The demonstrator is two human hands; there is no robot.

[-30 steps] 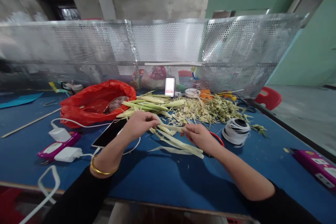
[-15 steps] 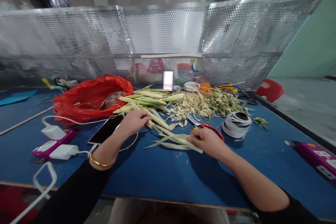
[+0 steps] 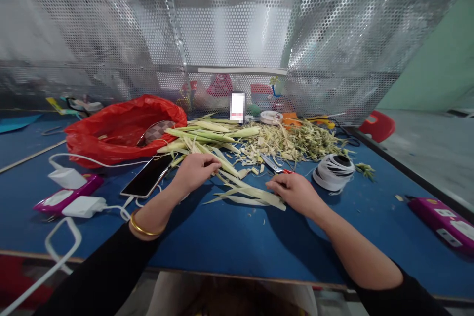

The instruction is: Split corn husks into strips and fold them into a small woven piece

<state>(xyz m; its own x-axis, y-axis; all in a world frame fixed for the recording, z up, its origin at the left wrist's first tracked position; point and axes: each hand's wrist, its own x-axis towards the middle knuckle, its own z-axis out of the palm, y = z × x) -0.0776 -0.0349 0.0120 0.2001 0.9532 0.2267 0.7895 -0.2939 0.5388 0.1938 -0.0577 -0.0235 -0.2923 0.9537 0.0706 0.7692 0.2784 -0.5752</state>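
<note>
Pale corn husk strips (image 3: 255,196) lie on the blue table in front of me, between my two hands. My left hand (image 3: 195,172), a gold bangle at its wrist, has its fingertips pinched at the upper left end of these strips; what sits in the pinch is too small to make out. Just above the right end of the strips is my right hand (image 3: 292,191), its fingers curled together, their contents hidden. Behind it, scissors (image 3: 272,164) with red handles are partly covered. Beyond my left hand rests a pile of green-white husks (image 3: 207,136).
A red plastic bag (image 3: 92,140) stands open at left. Nearer are a phone (image 3: 146,177), white chargers and cables, and a purple power strip (image 3: 68,196). Shredded husk (image 3: 281,143) and a white ribbon roll (image 3: 333,173) sit right. A perforated metal screen (image 3: 229,29) closes the back.
My right hand has lifted slightly off the strips' right end, which stays on the table. My left hand has shifted a little up and right. The view has tilted slightly.
</note>
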